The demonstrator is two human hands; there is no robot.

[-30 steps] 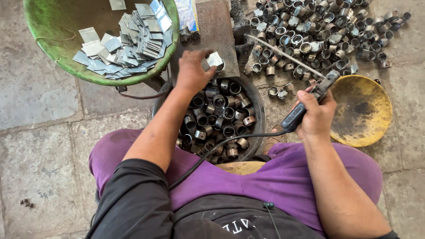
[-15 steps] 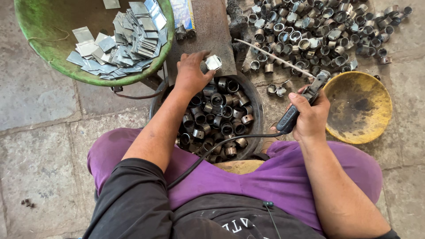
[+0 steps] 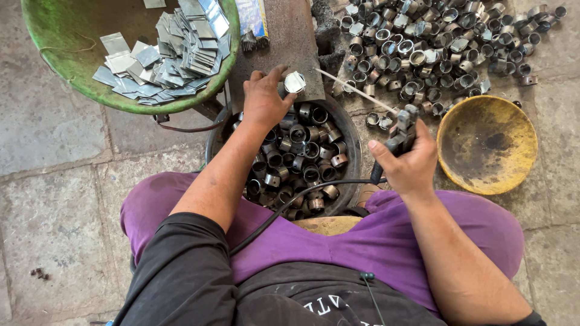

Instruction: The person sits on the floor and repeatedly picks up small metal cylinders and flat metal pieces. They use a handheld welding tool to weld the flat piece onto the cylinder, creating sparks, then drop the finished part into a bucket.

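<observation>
My left hand (image 3: pixel 264 99) pinches a small metal ring piece (image 3: pixel 295 82) against the edge of a dark metal block (image 3: pixel 284 48), above a round black pan (image 3: pixel 350 142) full of short metal rings. My right hand (image 3: pixel 406 163) grips a black corded tool (image 3: pixel 399 136) by its handle; the tool's thin rod tip (image 3: pixel 344 84) points up and left toward the ring piece. The tool's black cord (image 3: pixel 290 205) runs back across my purple-clad lap.
A green bowl (image 3: pixel 72 36) of flat metal squares sits at the upper left. A heap of loose metal rings (image 3: pixel 435 42) lies on the stone floor at the upper right. A worn yellow bowl (image 3: pixel 486 145) stands right of my right hand.
My right hand has drawn the tool closer to my body and tilted it more upright. My left hand keeps the ring piece at the block, shifted slightly.
</observation>
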